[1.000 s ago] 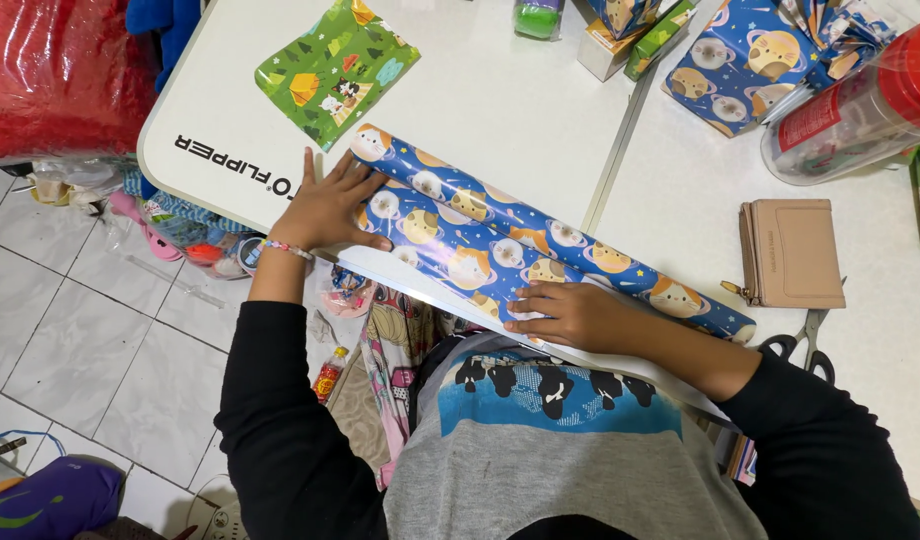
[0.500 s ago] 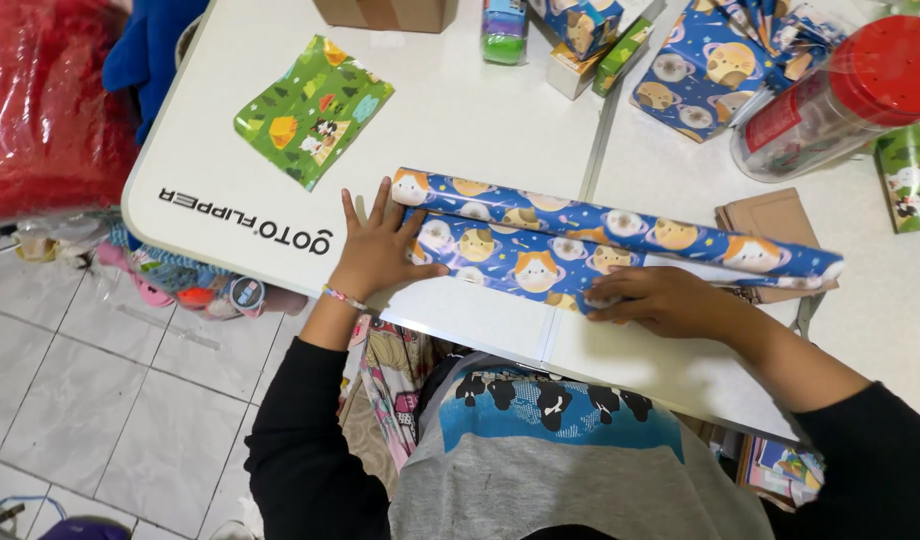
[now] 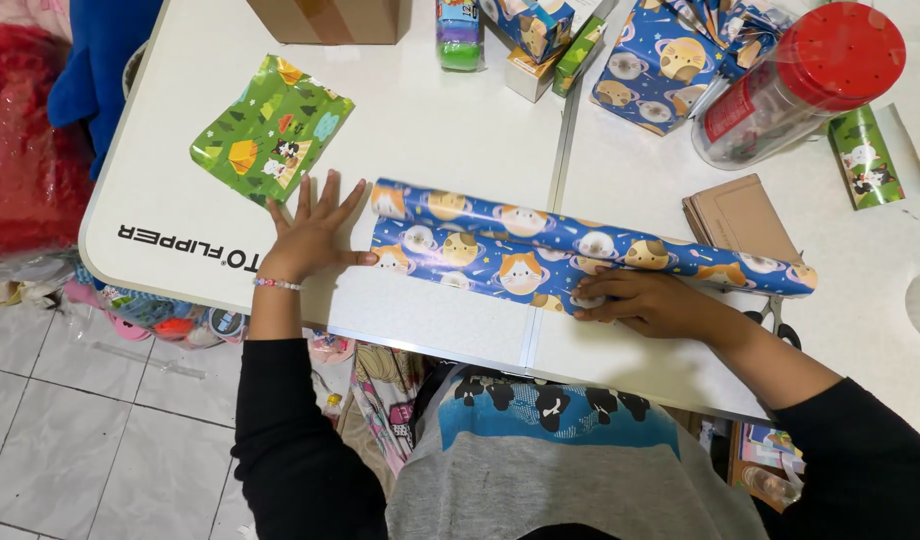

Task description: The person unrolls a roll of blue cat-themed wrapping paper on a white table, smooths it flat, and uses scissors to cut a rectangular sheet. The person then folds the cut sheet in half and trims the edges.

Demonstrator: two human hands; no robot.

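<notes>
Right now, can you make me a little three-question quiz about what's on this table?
1. True or false: the left hand lies flat at the end of the blue wrapping paper roll.
2. What colour is the lid of the clear jar?
3. Which lies left of the roll: A) green paper sheet, B) tan wallet?

Key: 1 true; 2 red; 3 A. The right hand presses the roll's near edge.

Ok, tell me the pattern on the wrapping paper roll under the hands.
Blue wrapping paper roll with cartoon cat faces, seen from the head camera.
</notes>
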